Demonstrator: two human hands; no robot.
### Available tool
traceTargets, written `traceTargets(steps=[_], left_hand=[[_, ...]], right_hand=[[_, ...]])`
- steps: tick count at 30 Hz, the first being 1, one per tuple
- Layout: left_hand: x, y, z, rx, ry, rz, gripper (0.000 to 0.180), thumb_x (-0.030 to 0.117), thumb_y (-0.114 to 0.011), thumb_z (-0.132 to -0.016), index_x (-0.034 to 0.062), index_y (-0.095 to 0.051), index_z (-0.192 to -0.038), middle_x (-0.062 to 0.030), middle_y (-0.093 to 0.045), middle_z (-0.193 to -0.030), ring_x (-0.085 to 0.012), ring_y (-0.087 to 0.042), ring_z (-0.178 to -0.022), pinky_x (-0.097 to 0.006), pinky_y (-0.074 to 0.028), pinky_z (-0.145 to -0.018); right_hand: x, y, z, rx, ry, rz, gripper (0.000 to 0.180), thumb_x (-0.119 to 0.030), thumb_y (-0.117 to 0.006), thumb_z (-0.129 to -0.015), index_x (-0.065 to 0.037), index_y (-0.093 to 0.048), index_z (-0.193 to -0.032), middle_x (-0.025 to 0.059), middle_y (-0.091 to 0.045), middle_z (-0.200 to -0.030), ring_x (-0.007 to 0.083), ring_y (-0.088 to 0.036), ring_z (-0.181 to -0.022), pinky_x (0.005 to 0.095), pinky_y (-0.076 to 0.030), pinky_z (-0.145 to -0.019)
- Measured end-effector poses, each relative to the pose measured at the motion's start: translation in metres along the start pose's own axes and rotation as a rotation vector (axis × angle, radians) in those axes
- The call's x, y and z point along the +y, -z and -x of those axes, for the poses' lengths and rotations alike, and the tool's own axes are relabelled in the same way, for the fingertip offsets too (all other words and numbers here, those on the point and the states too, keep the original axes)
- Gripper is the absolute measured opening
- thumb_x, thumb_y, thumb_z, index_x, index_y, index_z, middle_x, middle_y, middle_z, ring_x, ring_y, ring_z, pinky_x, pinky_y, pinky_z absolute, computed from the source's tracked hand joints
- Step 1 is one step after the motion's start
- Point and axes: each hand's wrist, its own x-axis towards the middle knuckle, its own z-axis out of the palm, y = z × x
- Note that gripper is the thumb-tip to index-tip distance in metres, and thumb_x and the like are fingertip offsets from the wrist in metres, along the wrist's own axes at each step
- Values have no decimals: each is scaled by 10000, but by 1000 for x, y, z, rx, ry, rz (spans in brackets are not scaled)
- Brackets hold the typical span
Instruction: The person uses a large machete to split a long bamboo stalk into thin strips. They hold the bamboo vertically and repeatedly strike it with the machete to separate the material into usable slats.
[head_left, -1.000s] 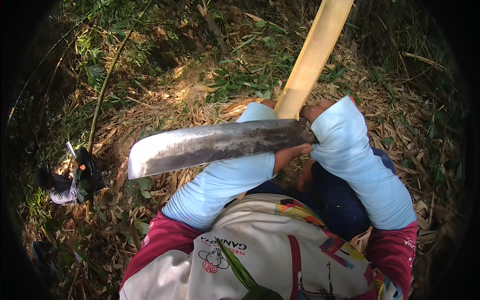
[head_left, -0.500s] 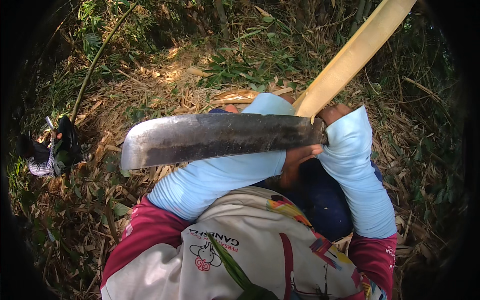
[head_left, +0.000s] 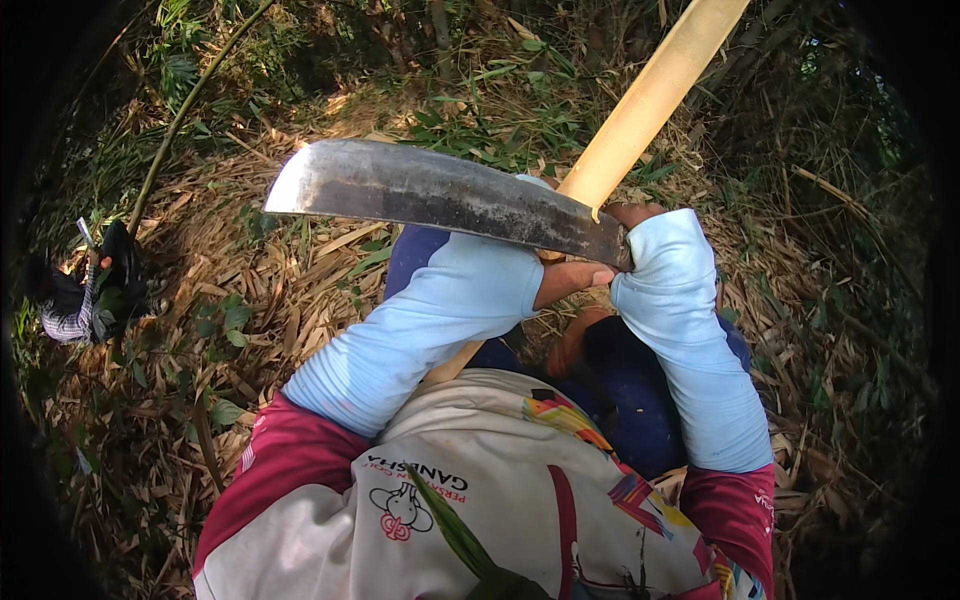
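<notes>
A broad machete (head_left: 430, 195) with a dark, worn blade lies across in front of me, its pale tip to the left. My right hand (head_left: 638, 216) is closed round its handle end, which the fist and blue sleeve mostly hide. Under the blade, my left hand (head_left: 572, 283) is closed on a pale split bamboo strip (head_left: 650, 105), its thumb lying along the blade's lower edge. The strip slants up to the far right, and its other end (head_left: 455, 362) shows below my left forearm. At the blade's base the edge meets the strip, where a small curl stands up. The left fingers are largely hidden.
Dry bamboo leaves and litter (head_left: 290, 290) cover the ground, with green plants among them. A thin leaning stem (head_left: 185, 115) rises at the left. Another person (head_left: 85, 290) is low at the far left edge. My bent dark-blue knees (head_left: 640, 400) are below my hands.
The machete has tilted, its tip rising and its handle end moving slightly left. The bamboo strip has shifted left with both hands, and its near end has come into view below my left forearm.
</notes>
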Motion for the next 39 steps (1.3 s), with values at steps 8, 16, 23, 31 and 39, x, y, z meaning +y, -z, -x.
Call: traceTargets(steps=[8, 16, 23, 31, 39], left_hand=[[-11, 7, -10, -140, 484, 525, 367, 78, -732, -763, 8, -516, -1051, -80, -613, -736, -171, -617, -550, -305, -520, -492], [-27, -2, -14, -181, 639, 528, 152, 139, -605, -926, -11, -575, -921, -46, -592, -635, -140, -584, -464, -259, -485, -426], [-24, 1, 1, -161, 384, 279, 495, 168, -774, -784, -1, -496, -1157, -53, -639, -881, -133, -628, -815, -289, -520, -715], [0, 6, 9, -172, 359, 340, 763, 259, -826, -738, -12, -417, -1323, -100, -590, -1149, -179, -577, -1081, -340, -463, -949], [-6, 5, 14, -189, 286, 147, 746, 225, -834, -761, -9, -412, -1330, -108, -611, -1150, -187, -592, -1074, -329, -477, -932]], right_hand=[[2, -3, -3, -190, -154, -22, 120, -67, -686, -663, -99, -654, -774, 139, -604, -698, 344, -632, -697, 413, -501, -613], [1, -6, -3, -222, -117, -2, 106, -40, -670, -632, -90, -637, -719, 140, -602, -702, 351, -625, -708, 431, -499, -631], [0, -5, -1, -181, -33, 5, 155, -63, -686, -653, -88, -628, -795, 136, -611, -708, 350, -635, -710, 437, -505, -629], [-6, 0, -1, -188, -4, 91, 200, -70, -690, -656, -76, -630, -846, 135, -617, -687, 338, -651, -695, 432, -516, -613], [-5, 2, 0, -162, 52, 155, 201, -76, -701, -652, -66, -638, -842, 120, -611, -651, 323, -657, -656, 427, -518, -595]])
